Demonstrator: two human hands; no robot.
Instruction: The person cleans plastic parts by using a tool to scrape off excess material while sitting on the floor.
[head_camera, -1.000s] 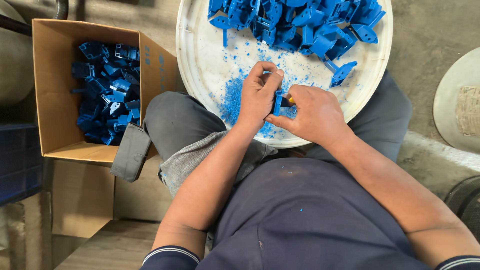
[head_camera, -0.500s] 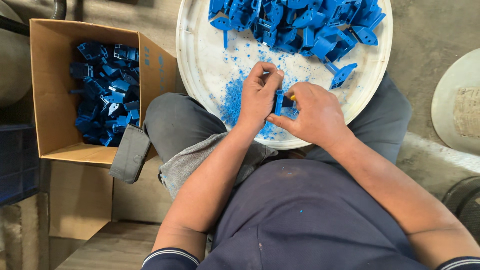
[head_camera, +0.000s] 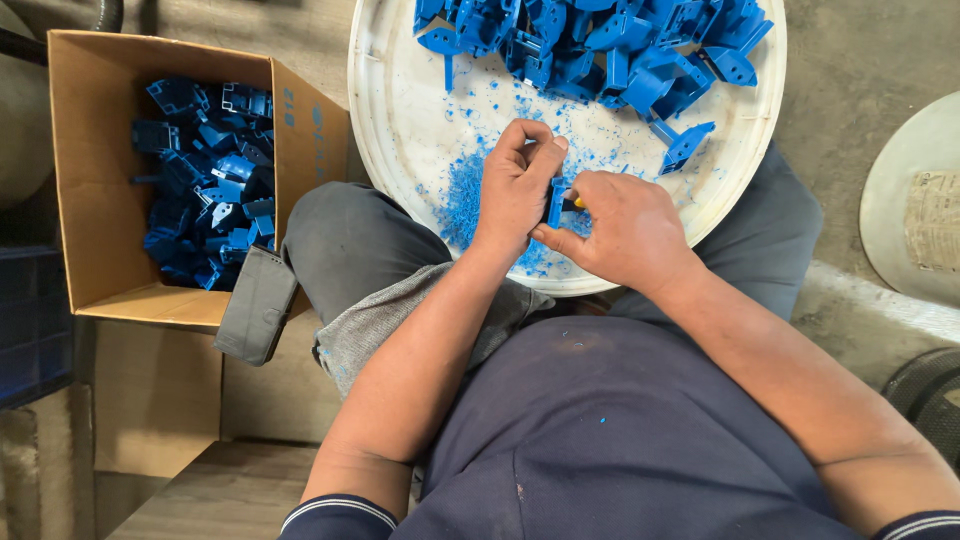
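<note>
My left hand (head_camera: 517, 183) grips a small blue plastic part (head_camera: 556, 201) over the near side of a round white tray (head_camera: 400, 120) that rests on my lap. Pressed against that part, my right hand (head_camera: 622, 228) holds a small tool with a yellow bit (head_camera: 577, 203) showing between the fingers. A pile of blue plastic shavings (head_camera: 465, 190) lies on the tray just left of my hands. Several more blue parts (head_camera: 600, 45) are heaped on the tray's far side.
An open cardboard box (head_camera: 95, 200) at my left holds several blue parts (head_camera: 205, 180). A dark wallet-like case (head_camera: 256, 305) leans against its corner. A pale round lid (head_camera: 915, 215) lies at the right, a dark crate (head_camera: 30, 320) at the far left.
Both hands stay together on the blue part, with only slight shifts of the fingers. The tray and box have not moved.
</note>
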